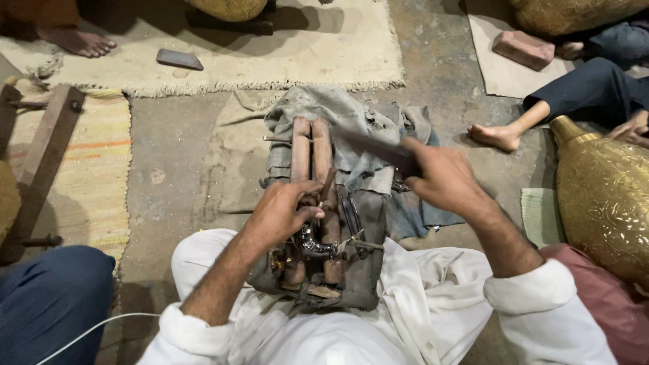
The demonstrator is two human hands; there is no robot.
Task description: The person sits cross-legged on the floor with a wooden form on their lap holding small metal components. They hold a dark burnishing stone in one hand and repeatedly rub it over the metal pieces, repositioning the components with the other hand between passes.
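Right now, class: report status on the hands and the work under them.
Left hand on small metal piece between two wooden bars. Right hand grips blurred dark tool. Nothing between them.

A cream fringed rug (318,47) lies at twelve o'clock, a dark flat stone (179,59) on it; a brick (522,49) sits at one o'clock; an engraved brass vessel (605,196) stands at three o'clock; a striped mat (91,169) with a wooden beam (44,155) lies at nine o'clock; a co-worker's bare foot (497,136) rests at two o'clock.

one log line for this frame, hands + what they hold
left hand: on small metal piece over wooden rods | right hand: gripping dark blurred tool | base: grey cloth
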